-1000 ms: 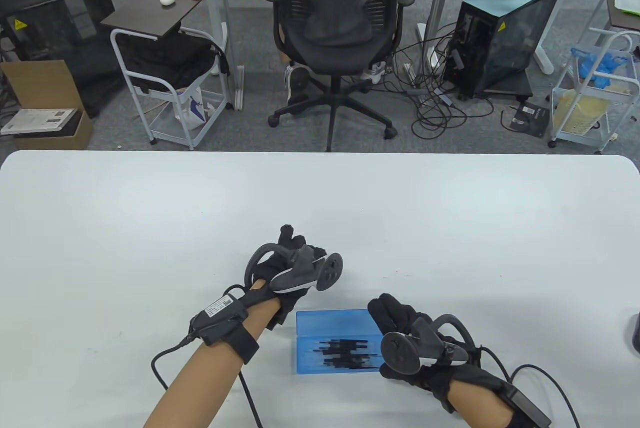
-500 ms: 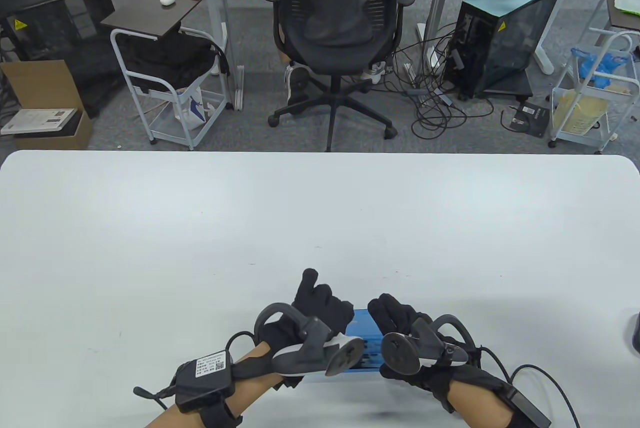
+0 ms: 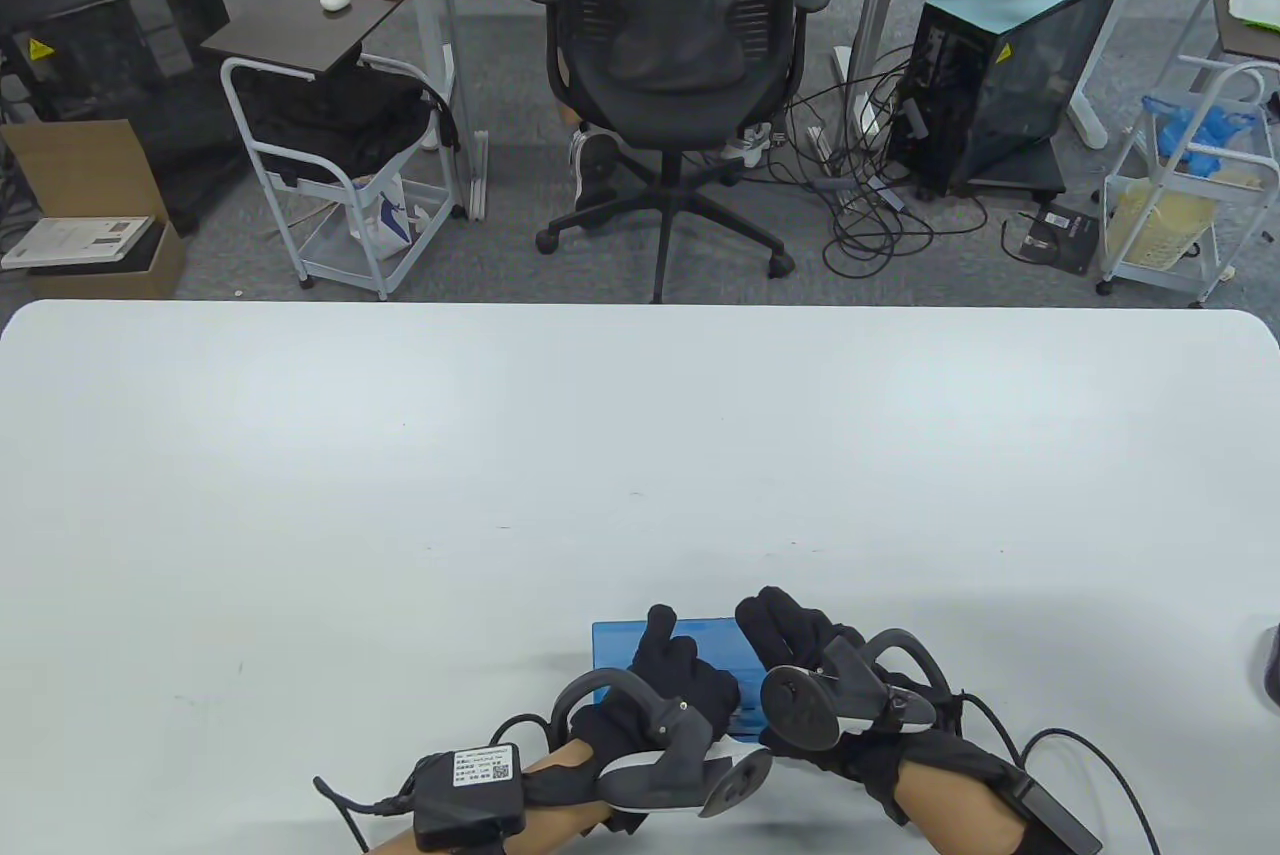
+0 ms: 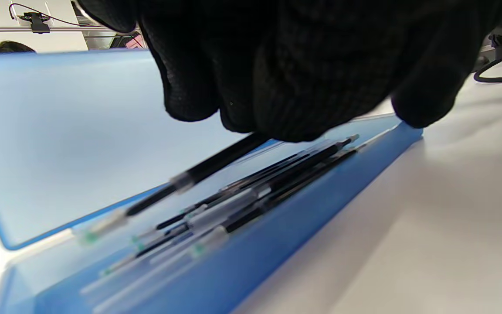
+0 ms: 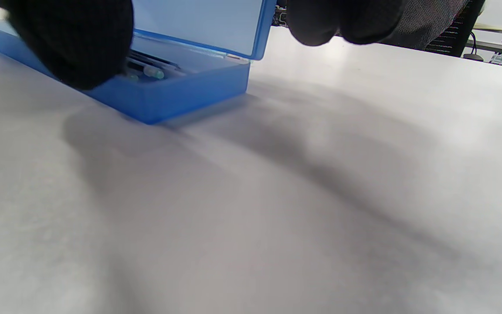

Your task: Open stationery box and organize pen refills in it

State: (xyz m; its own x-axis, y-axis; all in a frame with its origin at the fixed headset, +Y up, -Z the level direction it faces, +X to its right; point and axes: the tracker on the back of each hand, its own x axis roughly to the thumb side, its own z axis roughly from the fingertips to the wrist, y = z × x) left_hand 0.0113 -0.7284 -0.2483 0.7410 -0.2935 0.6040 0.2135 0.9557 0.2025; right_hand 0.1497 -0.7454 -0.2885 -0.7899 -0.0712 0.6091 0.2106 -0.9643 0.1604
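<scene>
A blue stationery box [image 3: 620, 643] lies open near the table's front edge, its lid [image 4: 59, 131] standing up behind the tray. Several black pen refills [image 4: 251, 196] lie in the tray. My left hand [image 3: 672, 673] hovers over the tray, its fingertips [image 4: 277, 117] pinching one refill [image 4: 216, 163] that slants above the others. My right hand [image 3: 790, 640] sits at the box's right end, thumb [image 5: 76, 48] at the tray's front wall [image 5: 181, 93] and fingers [image 5: 342, 19] past the lid's corner [image 5: 257, 30].
The white table [image 3: 640, 455] stretches beyond the box. An office chair [image 3: 680, 75] stands behind the far edge, with a computer tower [image 3: 1010, 65] and wire carts [image 3: 330, 175] on the floor. A dark object [image 3: 1270, 665] shows at the right edge.
My left hand has drawn back from the table beyond the box and come down over the open tray with a refill. The right hand and the box have stayed put.
</scene>
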